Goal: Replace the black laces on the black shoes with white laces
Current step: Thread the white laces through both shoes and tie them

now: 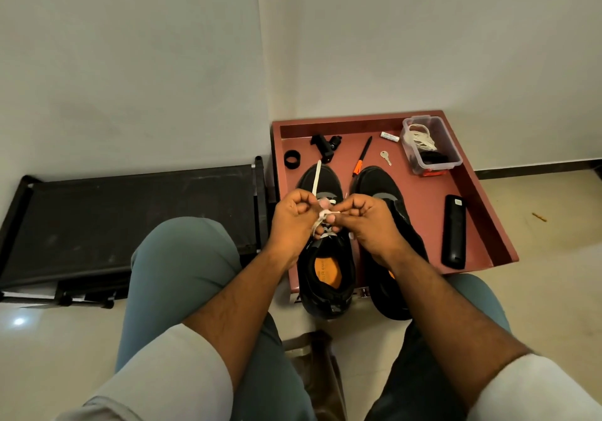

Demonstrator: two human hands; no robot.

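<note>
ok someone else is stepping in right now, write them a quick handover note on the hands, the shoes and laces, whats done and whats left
Left hand: fingers curled, pinching the flat white lace over the left black shoe.
Right hand: pinching the same lace close by; both grips meet mid-shoe.
Both shoes stand side by side in the reddish-brown wooden tray. The right black shoe shows no lace where visible.
More white lace sits coiled in the clear plastic box at the tray's far right corner.
Done: white lace partly threaded on the left shoe, one end loose toward the toe.
Left: finish that shoe, then lace the right one.
</note>
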